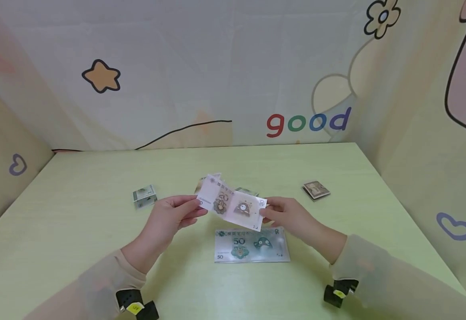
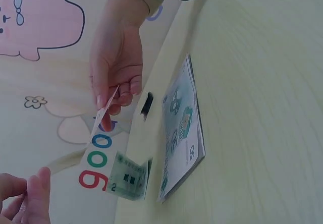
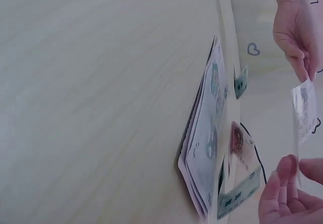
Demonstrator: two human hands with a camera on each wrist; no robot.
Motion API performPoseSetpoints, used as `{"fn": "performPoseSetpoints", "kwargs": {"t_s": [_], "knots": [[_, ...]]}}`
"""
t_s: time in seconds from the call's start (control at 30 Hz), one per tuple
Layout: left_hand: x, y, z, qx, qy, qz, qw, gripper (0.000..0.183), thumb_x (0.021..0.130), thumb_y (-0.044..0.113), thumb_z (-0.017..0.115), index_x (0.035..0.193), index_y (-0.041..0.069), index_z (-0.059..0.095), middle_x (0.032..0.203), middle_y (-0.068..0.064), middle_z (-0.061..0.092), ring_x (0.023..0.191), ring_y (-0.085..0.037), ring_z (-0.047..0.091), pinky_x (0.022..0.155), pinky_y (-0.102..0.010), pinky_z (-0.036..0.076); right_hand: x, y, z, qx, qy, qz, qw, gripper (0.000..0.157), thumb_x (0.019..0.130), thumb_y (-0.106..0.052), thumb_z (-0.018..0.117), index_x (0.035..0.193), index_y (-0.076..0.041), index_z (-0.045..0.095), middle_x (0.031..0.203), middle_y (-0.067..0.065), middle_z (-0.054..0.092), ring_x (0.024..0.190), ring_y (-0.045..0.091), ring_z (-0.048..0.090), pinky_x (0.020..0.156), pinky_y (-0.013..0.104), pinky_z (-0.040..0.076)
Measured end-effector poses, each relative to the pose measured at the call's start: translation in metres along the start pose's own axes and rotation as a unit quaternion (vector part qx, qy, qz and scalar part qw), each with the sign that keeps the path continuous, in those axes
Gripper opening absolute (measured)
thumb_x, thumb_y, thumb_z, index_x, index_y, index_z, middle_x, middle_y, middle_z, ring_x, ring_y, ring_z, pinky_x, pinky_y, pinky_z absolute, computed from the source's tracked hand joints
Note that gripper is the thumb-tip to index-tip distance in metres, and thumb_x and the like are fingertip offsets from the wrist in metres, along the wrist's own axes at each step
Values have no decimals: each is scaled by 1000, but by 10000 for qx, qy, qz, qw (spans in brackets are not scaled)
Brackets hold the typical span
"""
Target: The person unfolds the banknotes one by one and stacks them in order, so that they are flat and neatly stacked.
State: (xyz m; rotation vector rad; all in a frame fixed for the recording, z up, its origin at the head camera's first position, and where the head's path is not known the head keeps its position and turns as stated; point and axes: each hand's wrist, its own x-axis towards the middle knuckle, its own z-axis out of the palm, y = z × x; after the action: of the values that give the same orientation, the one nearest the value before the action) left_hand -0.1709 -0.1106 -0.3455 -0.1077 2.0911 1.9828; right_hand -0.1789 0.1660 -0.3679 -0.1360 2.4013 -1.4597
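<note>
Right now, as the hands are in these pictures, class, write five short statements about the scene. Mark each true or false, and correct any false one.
1. The left hand and the right hand hold the same 20 note. True.
2. The folded brown note is in the right hand. False: it lies on the table.
3. The stack of notes has a 50 on top. True.
4. The word "good" is all one colour. False: its letters differ in colour.
5. The folded green note is nearer the left hand than the right. True.

2 arms (image 1: pixel 142 249) angle inward; left hand (image 1: pixel 173 214) and right hand (image 1: pixel 291 216) pinch with bent fingers (image 1: pixel 197 213).
</note>
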Motion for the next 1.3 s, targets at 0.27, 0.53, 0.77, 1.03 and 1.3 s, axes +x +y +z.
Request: {"fn": "performPoseSetpoints", "kwargs": {"t_s": [0.27, 0.53, 0.77, 1.03, 1.3], "knots": [[4, -10, 4, 194, -40, -36, 9998, 31, 91, 12, 60, 119, -1, 61, 106, -12, 65, 88, -24, 65, 73, -24, 52, -5, 6, -6, 147, -5, -95, 9998, 41, 91, -14, 60, 127, 3, 52, 97, 9, 66, 83, 19, 63, 78, 35, 53], [12, -18, 5, 1231, 51, 317, 9919, 35, 87, 9, 64, 122, 5, 60, 95, -11, 68, 79, -24, 64, 70, -30, 54, -11, 10, -12, 48, -99, -172, 9998, 42, 91, -16, 61, 127, 4, 52, 98, 8, 66, 84, 20, 61, 77, 35, 53], [10, -22, 8, 2116, -300, 704, 9744, 46, 83, 5, 68, 128, 4, 55, 77, -5, 66, 69, -26, 63, 64, -30, 53, -14, 12, -17, -111, -111, -87, 9998, 45, 90, -15, 62, 129, 3, 50, 91, 7, 65, 81, 22, 62, 77, 35, 53], [3, -25, 15, 2792, -551, 1013, 9533, 52, 82, 5, 69, 131, 2, 52, 70, 1, 63, 64, -19, 62, 47, -21, 35, -15, 14, -23, -626, -195, -161, 9977, 45, 88, -12, 64, 129, 2, 50, 84, 4, 66, 76, 19, 64, 73, 33, 53], [-4, -28, 22, 3409, -724, 1151, 9302, 56, 83, 6, 69, 135, -1, 47, 68, 5, 61, 54, -13, 51, 44, -20, 29, -18, 16, -22, -1265, -282, -415, 9907, 43, 86, -10, 67, 125, -2, 50, 78, 0, 64, 70, 16, 61, 67, 31, 49]]}}
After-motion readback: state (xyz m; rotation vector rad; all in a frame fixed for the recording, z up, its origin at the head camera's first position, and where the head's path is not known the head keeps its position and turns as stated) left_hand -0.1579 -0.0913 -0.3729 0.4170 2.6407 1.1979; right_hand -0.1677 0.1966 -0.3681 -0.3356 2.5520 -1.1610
